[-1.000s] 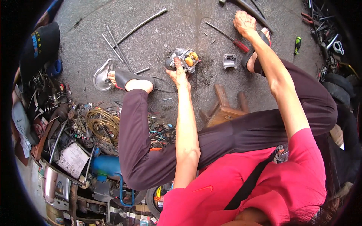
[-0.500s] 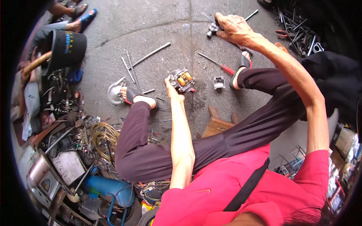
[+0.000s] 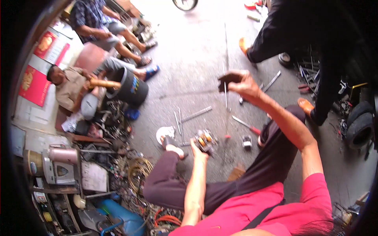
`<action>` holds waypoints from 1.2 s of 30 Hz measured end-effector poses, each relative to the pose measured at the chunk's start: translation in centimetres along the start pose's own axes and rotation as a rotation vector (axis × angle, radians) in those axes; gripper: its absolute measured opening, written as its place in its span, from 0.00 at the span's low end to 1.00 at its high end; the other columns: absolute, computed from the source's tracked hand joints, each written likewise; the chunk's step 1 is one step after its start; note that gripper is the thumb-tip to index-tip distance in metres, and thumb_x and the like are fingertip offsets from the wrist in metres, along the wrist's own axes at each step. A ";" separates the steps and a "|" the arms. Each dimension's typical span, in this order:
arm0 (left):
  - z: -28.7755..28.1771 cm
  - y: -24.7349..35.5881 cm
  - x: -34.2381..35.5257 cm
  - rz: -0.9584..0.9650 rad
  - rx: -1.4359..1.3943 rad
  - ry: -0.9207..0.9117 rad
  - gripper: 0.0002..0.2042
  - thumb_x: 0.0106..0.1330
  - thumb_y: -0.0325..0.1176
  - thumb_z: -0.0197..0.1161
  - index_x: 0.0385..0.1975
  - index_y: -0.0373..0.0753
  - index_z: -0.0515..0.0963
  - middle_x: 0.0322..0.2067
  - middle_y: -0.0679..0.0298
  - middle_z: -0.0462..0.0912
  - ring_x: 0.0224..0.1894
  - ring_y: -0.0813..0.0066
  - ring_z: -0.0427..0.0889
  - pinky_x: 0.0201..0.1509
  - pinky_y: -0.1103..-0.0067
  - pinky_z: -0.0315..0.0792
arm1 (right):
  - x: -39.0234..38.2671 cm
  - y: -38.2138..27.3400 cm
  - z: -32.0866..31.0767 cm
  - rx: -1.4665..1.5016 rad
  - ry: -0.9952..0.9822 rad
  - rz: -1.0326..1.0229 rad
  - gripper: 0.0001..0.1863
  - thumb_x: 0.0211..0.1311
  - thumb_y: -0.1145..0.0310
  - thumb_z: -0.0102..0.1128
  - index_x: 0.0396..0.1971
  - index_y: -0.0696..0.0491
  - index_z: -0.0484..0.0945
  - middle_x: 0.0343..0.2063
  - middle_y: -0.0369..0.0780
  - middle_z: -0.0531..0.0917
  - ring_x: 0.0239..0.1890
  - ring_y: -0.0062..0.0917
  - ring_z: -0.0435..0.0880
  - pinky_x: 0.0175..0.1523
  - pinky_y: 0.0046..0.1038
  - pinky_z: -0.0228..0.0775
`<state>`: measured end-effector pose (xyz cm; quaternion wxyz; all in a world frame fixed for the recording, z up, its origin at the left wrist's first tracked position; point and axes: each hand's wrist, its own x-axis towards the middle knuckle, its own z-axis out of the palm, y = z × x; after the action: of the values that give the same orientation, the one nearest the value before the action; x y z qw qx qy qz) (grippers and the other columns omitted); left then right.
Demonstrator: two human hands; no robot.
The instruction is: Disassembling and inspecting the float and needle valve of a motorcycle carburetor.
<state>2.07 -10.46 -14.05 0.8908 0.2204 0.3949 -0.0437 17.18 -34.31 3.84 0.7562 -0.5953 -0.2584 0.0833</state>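
Note:
My left hand [image 3: 198,149] is wrapped round a carburetor [image 3: 205,140], its orange floats facing up, held low above the floor between my legs. My right hand [image 3: 245,85] is raised further forward and to the right, its fingers dark and pinched. A thin pale rod [image 3: 225,98] points down from it, apparently a slim screwdriver shaft; its upper end is hidden in the fingers. On the floor right of the carburetor lie a small square metal bowl [image 3: 247,142] and a red-handled screwdriver [image 3: 255,130].
Long metal rods [image 3: 197,114] lie left of centre, beside a pale round cover [image 3: 165,133]. A black bucket [image 3: 134,86] stands near two seated people at left. A person in black trousers [image 3: 271,35] stands at right near piled tools and tyres [image 3: 360,129].
The view has tilted up, bringing in seated people and a standing person. My right hand has lifted off the tools on the floor with a thin rod. My left hand still holds the carburetor.

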 end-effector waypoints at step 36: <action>12.4 8.1 -10.2 0.005 0.149 -0.107 0.21 0.57 0.54 0.50 0.41 0.45 0.75 0.38 0.67 0.80 0.41 0.70 0.77 0.44 0.69 0.72 | -0.4 -2.4 8.6 0.283 0.075 0.396 0.14 0.65 0.63 0.41 0.38 0.60 0.68 0.28 0.50 0.80 0.20 0.27 0.79 0.24 0.22 0.69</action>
<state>5.66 -9.45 3.59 0.8919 0.2843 0.3418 -0.0826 12.14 -27.78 7.30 0.8101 -0.5251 -0.0941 0.2432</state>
